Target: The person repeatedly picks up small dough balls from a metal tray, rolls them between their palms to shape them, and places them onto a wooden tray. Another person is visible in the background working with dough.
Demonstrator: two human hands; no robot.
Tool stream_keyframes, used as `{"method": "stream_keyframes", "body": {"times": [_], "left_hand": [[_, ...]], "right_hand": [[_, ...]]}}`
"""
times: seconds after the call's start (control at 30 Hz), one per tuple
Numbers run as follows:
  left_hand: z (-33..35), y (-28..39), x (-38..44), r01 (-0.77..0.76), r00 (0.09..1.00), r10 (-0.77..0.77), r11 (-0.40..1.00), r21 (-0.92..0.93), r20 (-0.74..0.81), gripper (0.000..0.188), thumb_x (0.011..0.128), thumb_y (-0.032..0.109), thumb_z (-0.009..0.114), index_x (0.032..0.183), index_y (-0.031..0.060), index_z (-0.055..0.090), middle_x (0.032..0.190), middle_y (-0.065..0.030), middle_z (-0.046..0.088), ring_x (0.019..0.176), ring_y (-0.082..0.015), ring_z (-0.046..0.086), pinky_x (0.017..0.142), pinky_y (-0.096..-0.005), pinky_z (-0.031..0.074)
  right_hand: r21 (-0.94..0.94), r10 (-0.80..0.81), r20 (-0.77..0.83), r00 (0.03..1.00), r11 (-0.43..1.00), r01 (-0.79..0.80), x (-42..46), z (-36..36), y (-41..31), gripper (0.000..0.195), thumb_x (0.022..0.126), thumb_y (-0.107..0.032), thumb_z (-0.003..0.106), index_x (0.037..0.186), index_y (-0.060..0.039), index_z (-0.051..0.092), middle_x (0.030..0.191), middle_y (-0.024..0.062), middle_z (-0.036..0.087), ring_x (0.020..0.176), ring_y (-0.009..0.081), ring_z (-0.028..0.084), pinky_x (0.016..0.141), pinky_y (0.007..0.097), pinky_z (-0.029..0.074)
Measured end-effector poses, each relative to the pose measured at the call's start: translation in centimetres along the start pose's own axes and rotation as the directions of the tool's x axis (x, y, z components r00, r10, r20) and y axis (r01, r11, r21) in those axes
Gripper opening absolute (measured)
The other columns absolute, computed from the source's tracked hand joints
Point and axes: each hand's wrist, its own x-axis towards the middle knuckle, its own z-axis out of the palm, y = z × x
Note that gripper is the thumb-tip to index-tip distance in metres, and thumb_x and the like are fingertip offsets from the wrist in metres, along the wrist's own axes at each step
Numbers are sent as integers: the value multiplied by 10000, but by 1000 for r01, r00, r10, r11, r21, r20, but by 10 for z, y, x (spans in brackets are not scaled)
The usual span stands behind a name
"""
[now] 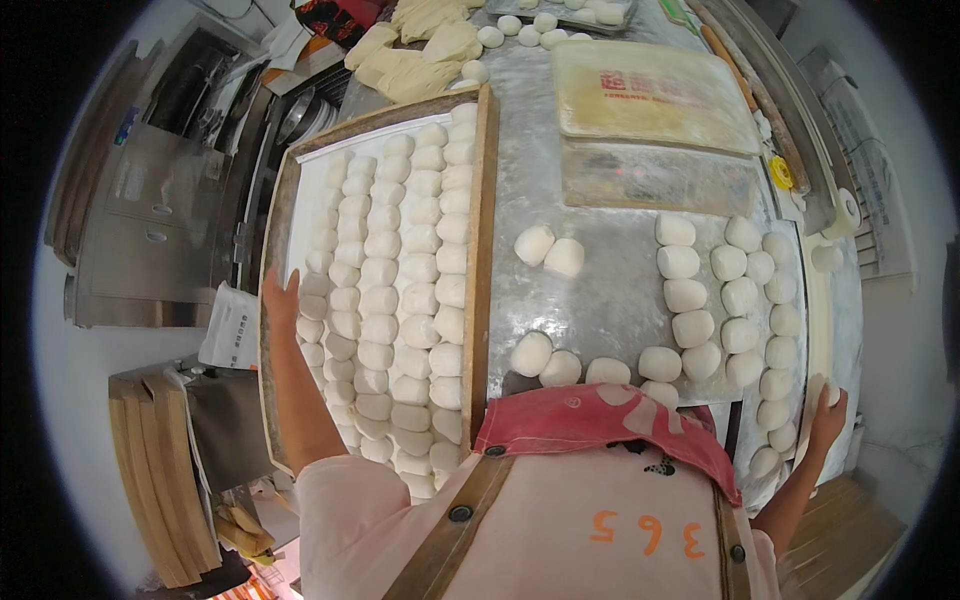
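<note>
Rows of round white dough pieces lie in a wood-rimmed tray on the left of the metal worktable. My left hand is at the tray's left rim, thumb and fingers apart, holding no dough. Far to the right, my right hand grips a white dough piece over the pale strip at the table's right edge. More dough balls stand in uneven columns between tray and right hand, with two pairs nearer the tray.
A plastic lid with red print rests on a clear box. Large dough slabs lie beyond the tray, beside more dough balls. Rolling pins lie at the back right. A steel cabinet stands left, boards below it.
</note>
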Motion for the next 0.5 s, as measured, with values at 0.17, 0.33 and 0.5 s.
{"method": "stream_keyframes", "body": {"times": [0.17,0.33,0.5], "left_hand": [[3,140,13,-269,959,282,922,-279,8,477,887,182,703,1311,18,558,1300,-174,563,1240,-298,507,1052,-377,386],[35,257,-9,-489,841,539,793,-363,45,434,843,101,717,1253,53,583,1275,-142,569,1216,-294,509,1060,-392,375],[55,359,-65,-686,546,810,580,-440,216,534,777,109,763,1275,85,571,1337,-148,524,1257,-355,457,1056,-427,378]], "right_hand": [[17,155,104,982,987,-157,-36,-20,-10,392,940,-383,598,1052,-8,586,1011,239,670,918,425,627,786,443,486],[-169,172,129,976,974,-149,-61,-40,0,351,933,-332,620,1097,-25,579,999,238,668,889,409,632,763,433,486],[-8,103,119,988,995,-103,-47,-35,17,516,908,-283,621,1355,-91,451,1036,234,662,912,422,642,796,452,492]]}}
